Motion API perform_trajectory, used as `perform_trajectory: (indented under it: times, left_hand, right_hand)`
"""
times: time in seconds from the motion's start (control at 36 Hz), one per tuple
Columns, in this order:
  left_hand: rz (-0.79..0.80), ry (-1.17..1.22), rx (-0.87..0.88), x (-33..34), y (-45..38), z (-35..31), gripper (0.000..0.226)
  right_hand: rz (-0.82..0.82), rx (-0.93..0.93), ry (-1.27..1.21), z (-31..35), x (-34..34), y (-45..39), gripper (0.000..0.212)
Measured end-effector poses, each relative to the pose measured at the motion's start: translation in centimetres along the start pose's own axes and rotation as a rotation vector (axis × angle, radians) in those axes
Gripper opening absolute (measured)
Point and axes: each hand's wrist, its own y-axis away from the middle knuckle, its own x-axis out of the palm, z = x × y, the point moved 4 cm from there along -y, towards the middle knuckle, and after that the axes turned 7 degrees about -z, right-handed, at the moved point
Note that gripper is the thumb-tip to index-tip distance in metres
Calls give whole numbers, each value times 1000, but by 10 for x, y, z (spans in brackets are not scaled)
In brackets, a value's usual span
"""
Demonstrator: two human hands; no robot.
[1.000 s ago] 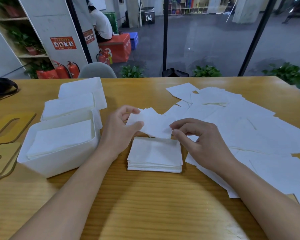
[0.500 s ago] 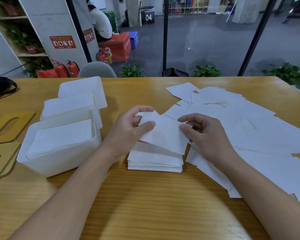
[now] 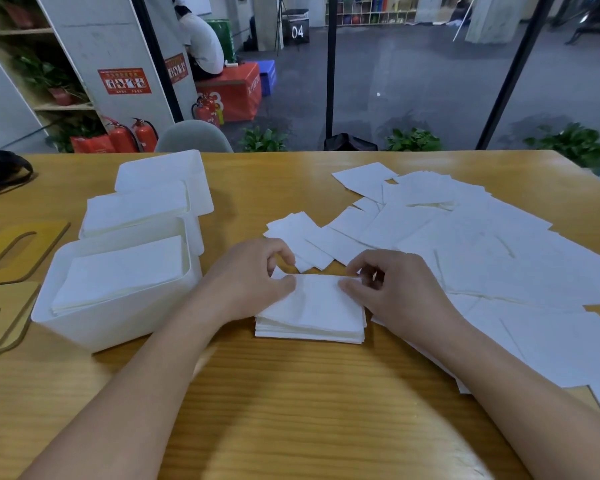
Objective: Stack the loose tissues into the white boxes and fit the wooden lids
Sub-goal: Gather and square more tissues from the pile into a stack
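Head view, left hand (image 3: 253, 278) and right hand (image 3: 388, 289) pinching top tissue (image 3: 312, 303), loose tissues (image 3: 482, 251) right, filled white box (image 3: 118, 292) left.

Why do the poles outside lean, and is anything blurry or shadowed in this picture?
Head view: the wide-angle lens bends the table edge and tilts the black poles outward; the left forearm shows a little motion blur; soft shadow pools on the wood between the arms; the white tissues wash out.
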Motion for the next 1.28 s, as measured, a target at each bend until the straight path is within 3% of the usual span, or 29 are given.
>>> perform_trajectory:
  times: [0.08, 0.22, 0.39, 0.47, 0.56, 0.67, 0.75, 0.89, 0.94, 1.11, 1.28]
  left_hand:
    - [-26, -29, 23, 1, -1, 0, 11]
    - [-53, -21, 58, 4, -3, 0, 4]
    - [-109, 49, 88, 12, -4, -4, 12]
    - [-131, 62, 109, 14, -4, -5, 9]
    - [-178, 125, 88, 15, -4, -4, 11]
    - [-206, 138, 116, 16, -4, -7, 36]
    - [-203, 105, 143, 18, -2, -11, 50]
    - [-235, 144, 221, 13, -4, -18, 10]
    - [-266, 154, 251, 10, -4, -19, 9]
    - [-325, 184, 288, -1, -2, -18, 15]
    - [-316, 356, 279, -12, -3, -17, 18]
  right_hand:
    - [15, -48, 106, 2, -2, -3, 9]
    - [145, -90, 244, 3, 0, -3, 33]
    - [200, -133, 369, 9, 1, -2, 51]
    - [177, -151, 386, 10, 2, -2, 48]
    - [69, -157, 289, 12, -2, -4, 31]
    - [-104, -196, 132, 16, -10, -4, 10]
    - [-160, -194, 12, 16, -13, -2, 14]
    - [-147, -116, -128, 15, -15, -2, 23]
    - [-166, -104, -137, 13, -16, -2, 26]
    - [-257, -76, -156, 7, -21, -4, 8]
    - [-183, -45, -366, 10, -21, -7, 14]
